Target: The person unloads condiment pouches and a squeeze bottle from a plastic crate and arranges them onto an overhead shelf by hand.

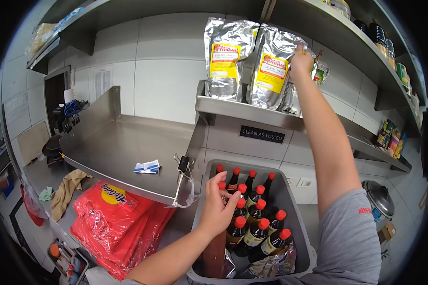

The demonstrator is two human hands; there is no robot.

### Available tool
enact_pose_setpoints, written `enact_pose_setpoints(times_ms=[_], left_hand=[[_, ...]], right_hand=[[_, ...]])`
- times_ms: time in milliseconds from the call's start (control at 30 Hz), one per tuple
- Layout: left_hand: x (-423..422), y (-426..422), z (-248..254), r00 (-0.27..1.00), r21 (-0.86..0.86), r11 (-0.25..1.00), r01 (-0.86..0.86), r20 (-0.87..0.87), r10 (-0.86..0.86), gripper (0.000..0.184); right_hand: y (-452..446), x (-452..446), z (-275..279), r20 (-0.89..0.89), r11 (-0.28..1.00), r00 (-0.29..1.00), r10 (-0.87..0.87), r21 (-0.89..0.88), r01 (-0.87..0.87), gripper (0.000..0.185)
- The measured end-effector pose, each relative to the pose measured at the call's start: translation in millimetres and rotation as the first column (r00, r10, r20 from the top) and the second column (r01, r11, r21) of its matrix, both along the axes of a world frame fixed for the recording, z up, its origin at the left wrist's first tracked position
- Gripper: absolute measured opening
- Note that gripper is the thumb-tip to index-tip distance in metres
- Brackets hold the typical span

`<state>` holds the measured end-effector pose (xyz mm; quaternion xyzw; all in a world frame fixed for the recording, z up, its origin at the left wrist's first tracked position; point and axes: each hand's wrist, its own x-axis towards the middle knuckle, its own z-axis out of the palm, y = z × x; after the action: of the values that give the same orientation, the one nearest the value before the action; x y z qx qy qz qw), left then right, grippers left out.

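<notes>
My right hand (302,61) reaches up to the wall shelf, its fingers closed on the top corner of a silver pouch (271,71) with a yellow label. Beside that pouch, to the left, stands a similar silver pouch (225,61). My left hand (219,206) is over the left side of a grey bin (297,213), its fingers apart, next to the red caps. Several dark bottles with red caps (256,237) stand in the bin. A bottle with reddish contents (215,256) is below my left hand.
Red plastic-wrapped packs (114,228) lie left of the bin, below a steel tray (128,142) holding small blue-white packets (147,166). An upper shelf (199,10) runs overhead. A lidded metal pot (378,199) stands at the right.
</notes>
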<state>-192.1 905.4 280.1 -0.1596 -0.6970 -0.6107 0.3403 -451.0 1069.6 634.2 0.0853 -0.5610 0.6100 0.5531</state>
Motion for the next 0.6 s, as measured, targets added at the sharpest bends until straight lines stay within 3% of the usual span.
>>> enact_pose_setpoints(times_ms=[33, 67, 133, 200, 233, 367, 433, 467, 500, 533, 567, 600], left_hand=[[3.1, 1.0, 4.4, 1.000, 0.003, 1.000, -0.015, 0.018, 0.015, 0.059], [1.4, 1.7, 3.6, 0.999, 0.009, 1.000, 0.001, 0.032, -0.001, 0.059], [-1.6, 3.3, 1.6, 0.999, 0.050, 0.999, 0.003, 0.036, -0.005, 0.061], [-0.7, 5.8, 1.4, 0.999, 0.043, 0.999, 0.015, 0.049, -0.017, 0.063], [1.0, 6.9, 1.7, 0.997, 0.043, 0.999, 0.025, 0.069, -0.028, 0.063], [4.8, 6.1, 0.5, 0.996, 0.007, 1.000, 0.030, 0.089, -0.030, 0.066], [6.0, 4.8, -0.1, 0.997, -0.015, 0.999, 0.033, 0.075, -0.032, 0.067], [8.1, 3.9, 1.0, 0.996, -0.014, 0.999, 0.038, 0.078, -0.037, 0.067], [9.4, 3.9, 1.6, 0.997, -0.012, 0.999, 0.049, 0.067, -0.048, 0.068], [10.4, 3.7, 1.8, 0.997, -0.008, 0.998, 0.059, 0.058, -0.058, 0.068], [11.0, 3.0, 2.9, 0.996, -0.038, 0.997, 0.065, 0.057, -0.063, 0.070], [10.0, 3.2, 2.0, 0.996, -0.034, 0.997, 0.066, 0.066, -0.063, 0.070]], right_hand=[[12.4, -14.6, -1.9, -0.083, 0.980, 0.983, 0.163, 0.127, -0.152, 0.054], [9.2, 3.0, -12.7, -0.068, 0.982, 0.987, 0.147, 0.131, -0.137, 0.054], [-3.5, 39.4, -37.2, 0.083, 0.926, 0.996, 0.012, 0.375, -0.043, 0.088], [-6.2, 53.7, -55.8, 0.350, 0.864, 0.919, 0.179, 0.392, -0.317, 0.119], [-4.4, 57.6, -62.3, 0.433, 0.829, 0.891, 0.139, 0.441, -0.343, 0.127], [-2.1, 61.6, -68.2, 0.523, 0.748, 0.813, 0.255, 0.427, -0.509, 0.127], [-3.3, 78.7, -65.8, 0.653, 0.676, 0.754, 0.069, 0.525, -0.517, 0.131], [-3.6, 68.9, -77.5, 0.653, 0.672, 0.754, 0.077, 0.524, -0.522, 0.131], [-4.2, 51.5, -92.9, 0.253, 0.577, 0.965, -0.071, 0.799, -0.167, 0.128], [-14.3, 55.3, -102.7, -0.217, 0.423, 0.965, -0.145, 0.869, 0.258, 0.125], [-15.0, 60.9, -100.8, -0.065, 0.305, 0.961, -0.270, 0.940, 0.149, 0.128], [-19.1, 61.9, -98.1, -0.058, 0.302, 0.961, -0.270, 0.943, 0.142, 0.128]])
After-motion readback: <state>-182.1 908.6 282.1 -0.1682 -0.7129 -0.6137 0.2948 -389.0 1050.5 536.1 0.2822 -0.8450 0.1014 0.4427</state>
